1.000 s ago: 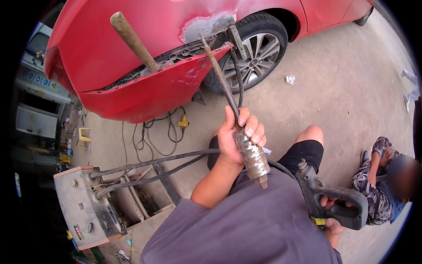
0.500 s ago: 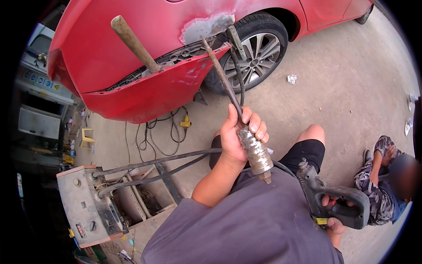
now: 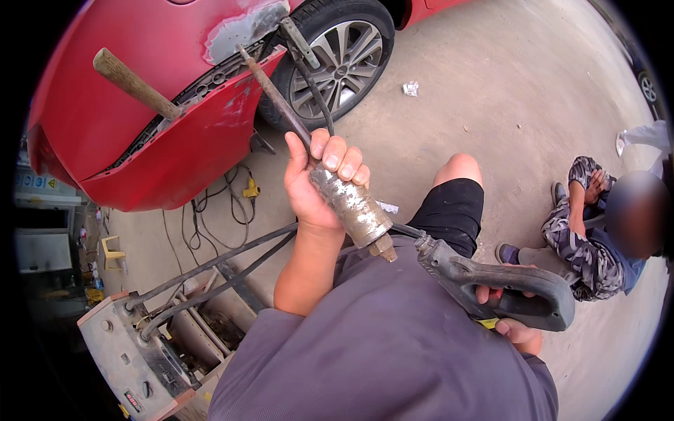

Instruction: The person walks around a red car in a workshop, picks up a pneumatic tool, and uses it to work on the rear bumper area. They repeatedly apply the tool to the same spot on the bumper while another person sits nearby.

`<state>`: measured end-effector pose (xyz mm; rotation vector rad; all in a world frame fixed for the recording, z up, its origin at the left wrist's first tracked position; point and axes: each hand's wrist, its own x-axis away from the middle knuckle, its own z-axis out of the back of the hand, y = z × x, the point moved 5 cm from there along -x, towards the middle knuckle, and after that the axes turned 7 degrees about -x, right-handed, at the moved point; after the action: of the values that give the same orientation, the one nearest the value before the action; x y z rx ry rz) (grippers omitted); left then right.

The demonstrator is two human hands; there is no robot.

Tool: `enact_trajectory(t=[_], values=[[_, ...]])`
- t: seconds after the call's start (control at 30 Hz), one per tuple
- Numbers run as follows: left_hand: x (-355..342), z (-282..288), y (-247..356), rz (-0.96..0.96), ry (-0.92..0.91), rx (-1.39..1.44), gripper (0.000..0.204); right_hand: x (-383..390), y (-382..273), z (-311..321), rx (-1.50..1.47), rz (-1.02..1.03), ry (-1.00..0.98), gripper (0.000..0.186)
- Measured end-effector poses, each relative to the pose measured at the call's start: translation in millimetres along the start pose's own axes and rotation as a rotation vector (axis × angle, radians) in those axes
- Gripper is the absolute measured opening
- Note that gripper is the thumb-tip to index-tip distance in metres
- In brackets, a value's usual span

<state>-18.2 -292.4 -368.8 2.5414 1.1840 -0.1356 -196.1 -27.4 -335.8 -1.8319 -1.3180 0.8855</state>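
Observation:
My left hand [image 3: 309, 193] is wrapped around the rod and upper end of a slide hammer, whose scuffed metal weight [image 3: 351, 207] points down toward me. The rod's far tip reaches the edge of a bare-metal patch [image 3: 235, 35] on the red car's fender; whether it touches is unclear. Low at the right, my right hand [image 3: 518, 331] is closed on the handle of a black spot-welding gun [image 3: 540, 284], partly hidden behind it. A metal clamp [image 3: 300, 43] with a black cable hangs beside the patch. The red bumper [image 3: 186, 151] is pulled away, with a wooden handle [image 3: 133, 81] wedged in the gap.
Thick black cables run to a grey machine on a cart [image 3: 133, 358] at lower left. More cords and a yellow connector [image 3: 251, 187] lie on the floor. A person in camouflage trousers [image 3: 586, 245] sits at right. A crumpled wrapper [image 3: 411, 88] lies near the wheel [image 3: 340, 63].
My view has swung right, so the car and both hands appear farther left. Another person's light-coloured leg now shows at the right edge. Both hands keep their holds.

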Motion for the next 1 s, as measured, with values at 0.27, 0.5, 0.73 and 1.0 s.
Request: enact_trajectory(t=[0.27,0.5,0.73,1.0], values=[[-9.0,2.2,-4.8,-0.02,0.05,0.027,0.045,-9.8,-13.1,-19.3,0.169,0.025,-0.182,0.038],[-11.9,-2.8,-3.9,0.047,-0.001,-0.069,0.038,-5.8,-13.1,-20.0,0.143,0.21,-0.282,0.032],[-13.2,3.6,-6.7,-0.002,-0.049,-0.095,0.039,1.7,-19.8,-27.9,0.189,0.28,-0.34,0.04],[-13.9,2.2,-7.3,0.004,-0.02,-0.101,0.042,10.8,-15.7,-33.1,0.303,0.217,-0.242,0.035]])
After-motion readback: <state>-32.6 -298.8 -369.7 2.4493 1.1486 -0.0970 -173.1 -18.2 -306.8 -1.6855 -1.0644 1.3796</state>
